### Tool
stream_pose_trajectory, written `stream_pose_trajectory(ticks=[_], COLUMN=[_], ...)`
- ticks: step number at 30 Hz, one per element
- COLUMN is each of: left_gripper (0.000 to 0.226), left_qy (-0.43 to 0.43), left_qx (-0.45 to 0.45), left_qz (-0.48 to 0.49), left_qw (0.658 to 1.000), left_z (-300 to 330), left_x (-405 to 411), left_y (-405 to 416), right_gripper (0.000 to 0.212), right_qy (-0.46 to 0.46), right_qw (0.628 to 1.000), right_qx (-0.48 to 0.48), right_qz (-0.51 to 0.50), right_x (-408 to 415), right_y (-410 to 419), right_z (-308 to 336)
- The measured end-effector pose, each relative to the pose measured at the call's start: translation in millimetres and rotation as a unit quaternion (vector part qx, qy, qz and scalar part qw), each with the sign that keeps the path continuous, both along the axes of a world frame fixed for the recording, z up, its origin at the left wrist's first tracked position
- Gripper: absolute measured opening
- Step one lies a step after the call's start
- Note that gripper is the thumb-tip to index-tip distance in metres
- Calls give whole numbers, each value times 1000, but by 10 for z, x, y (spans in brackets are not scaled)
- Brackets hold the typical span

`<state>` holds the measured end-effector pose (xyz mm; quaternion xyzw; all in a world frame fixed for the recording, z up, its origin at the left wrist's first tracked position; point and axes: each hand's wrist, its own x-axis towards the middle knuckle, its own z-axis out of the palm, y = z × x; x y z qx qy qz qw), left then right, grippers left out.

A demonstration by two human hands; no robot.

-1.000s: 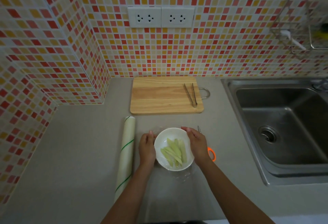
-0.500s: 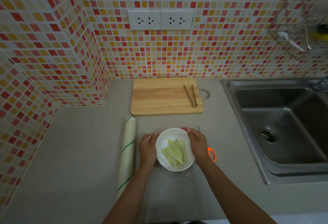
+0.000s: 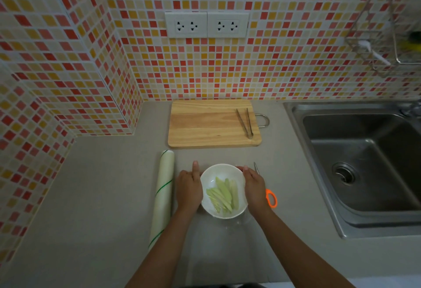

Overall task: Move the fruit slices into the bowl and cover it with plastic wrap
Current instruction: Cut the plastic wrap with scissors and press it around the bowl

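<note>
The fruit slices are already seen inside the white bowl, and no slice is left on the wooden cutting board, where only the metal tongs are lying. The first part of the task is therefore judged as done. The covering seems to be in its last stage: a thin clear sheet, taken to be the plastic wrap, can be noticed on the bench toward the near edge, just below the bowl, and some shine is seen over the rim. Whether the wrap is fully sealed all around cannot be told. What is probably left is the pressing of the wrap down against the sides of the bowl.

The bowl is placed on the bench near the middle, in front of the cutting board, between the roll of wrap on the left and the orange-handled scissors on the right. It is flanked by both hands. The left hand is laid against the left side of the bowl, with the fingers kept mostly straight and pressed along the wall, not curled round it. The right hand is laid in the same way against the right side, its fingertips reaching the far rim. Nothing is seen gripped by either hand.
</note>
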<state>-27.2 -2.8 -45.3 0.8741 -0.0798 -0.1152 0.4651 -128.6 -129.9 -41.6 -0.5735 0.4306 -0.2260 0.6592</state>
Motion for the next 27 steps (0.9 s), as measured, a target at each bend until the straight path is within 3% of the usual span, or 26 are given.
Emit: stream_pose_trajectory(ticks=[7, 10, 12, 15, 19, 21, 24, 27], left_gripper=[73, 79, 74, 53, 44, 43, 43, 43], left_qy=[41, 42, -3, -60, -43, -25, 3, 9], left_qx=[65, 94, 61, -64, -136, -145, -170, -183], left_qz=[12, 32, 44, 73, 53, 40, 25, 13], left_qw=[997, 994, 997, 993, 988, 988, 985, 983], left_z=[98, 68, 74, 200, 233, 163, 67, 9], left_x=[-27, -2, 14, -7, -208, -342, -471, -495], left_y=[-10, -10, -10, -6, -27, -50, -99, -138], right_gripper=[50, 46, 33, 21, 18, 19, 27, 33], right_qy=[105, 93, 113, 156, 179, 129, 1, -34], right_qw=[993, 991, 984, 965, 931, 933, 991, 983], right_qx=[-54, -91, -130, -188, -272, -305, -130, 17], right_qz=[-11, -21, -38, -97, -165, -140, 26, 180], right_x=[25, -8, -21, -23, -63, -49, 45, 40], right_y=[-18, -11, 7, 9, -112, -215, -286, -275], right_z=[-27, -18, -4, 41, 155, 248, 372, 320])
